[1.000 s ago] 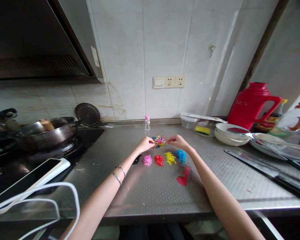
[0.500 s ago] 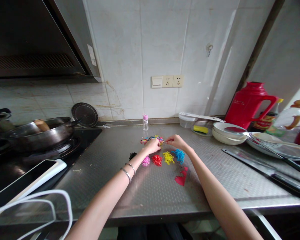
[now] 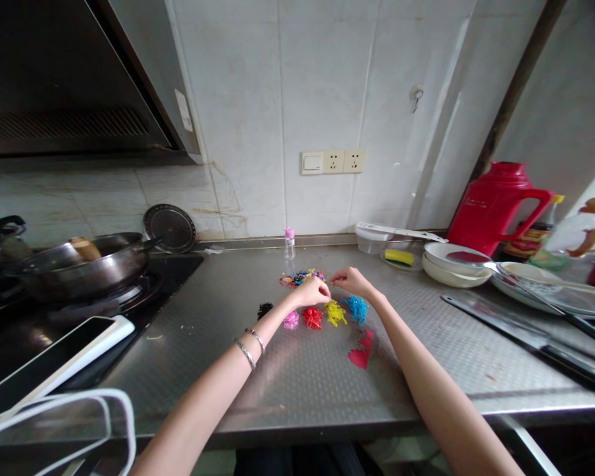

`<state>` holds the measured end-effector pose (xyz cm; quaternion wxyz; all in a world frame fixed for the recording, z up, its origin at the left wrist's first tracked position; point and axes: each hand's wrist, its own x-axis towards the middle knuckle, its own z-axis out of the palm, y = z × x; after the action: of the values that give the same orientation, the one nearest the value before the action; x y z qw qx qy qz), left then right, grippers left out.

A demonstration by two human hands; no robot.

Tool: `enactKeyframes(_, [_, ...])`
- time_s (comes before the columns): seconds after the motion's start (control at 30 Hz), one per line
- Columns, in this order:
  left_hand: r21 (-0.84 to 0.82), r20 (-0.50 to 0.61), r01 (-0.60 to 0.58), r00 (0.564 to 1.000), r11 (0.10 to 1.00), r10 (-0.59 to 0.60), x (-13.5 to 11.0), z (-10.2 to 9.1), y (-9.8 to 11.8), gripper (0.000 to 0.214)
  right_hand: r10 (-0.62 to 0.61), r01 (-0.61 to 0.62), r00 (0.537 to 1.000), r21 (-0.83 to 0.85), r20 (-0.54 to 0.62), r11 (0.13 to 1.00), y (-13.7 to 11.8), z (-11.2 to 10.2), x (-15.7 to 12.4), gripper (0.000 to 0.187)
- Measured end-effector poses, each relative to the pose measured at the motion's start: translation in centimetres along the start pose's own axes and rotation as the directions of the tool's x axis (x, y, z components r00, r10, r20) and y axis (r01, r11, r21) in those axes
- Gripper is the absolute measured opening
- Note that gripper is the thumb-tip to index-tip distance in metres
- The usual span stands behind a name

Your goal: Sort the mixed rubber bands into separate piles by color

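Observation:
On the steel counter (image 3: 297,377) lie small heaps of tiny elastic bands sorted by colour: black (image 3: 264,309), pink (image 3: 291,320), red (image 3: 312,318), yellow (image 3: 335,313) and blue (image 3: 357,309). A mixed multicolour heap (image 3: 297,277) sits just behind them. My left hand (image 3: 311,291) hovers over the red and yellow heaps, fingers pinched together. My right hand (image 3: 351,281) is beside it, also pinched, fingertips almost meeting the left. What they pinch is too small to make out. A red scrap (image 3: 361,354) lies nearer me.
A wok (image 3: 79,264) sits on the stove at left, a phone (image 3: 54,360) and white cable (image 3: 79,410) near the front edge. A small bottle (image 3: 289,243) stands by the wall. Bowls (image 3: 456,264), a red thermos (image 3: 498,208) and a knife (image 3: 525,337) crowd the right side.
My left hand has moved right, from the left of the mixed heap to above the red and yellow heaps. The right hand has barely shifted; the two hands are now closer together.

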<state>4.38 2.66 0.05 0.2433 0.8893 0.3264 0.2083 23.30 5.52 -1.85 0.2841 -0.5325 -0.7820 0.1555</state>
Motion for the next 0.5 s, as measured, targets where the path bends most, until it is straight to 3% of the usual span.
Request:
enactKeyframes(0.2, [-0.11, 0.086, -0.008, 0.996, 0.994, 0.017, -0.8, -0.1, 0.7, 0.021, -0.003, 0.004, 1.0, -0.029, 0.006, 1.0, 0.0, 0.3, 0.1, 0.024])
enactKeyframes(0.37, [-0.166, -0.051, 0.041, 0.997, 0.985, -0.05, -1.6, -1.7, -1.5, 0.021, -0.019, 0.021, 0.999, -0.046, 0.035, 0.999, 0.1, 0.9, 0.3, 0.026])
enactKeyframes(0.5, [-0.204, -0.182, 0.138, 0.967, 0.969, -0.176, -2.5, -3.6, -4.4, 0.022, -0.025, 0.026, 0.999, -0.073, 0.024, 0.997, -0.1, 1.3, 0.4, 0.027])
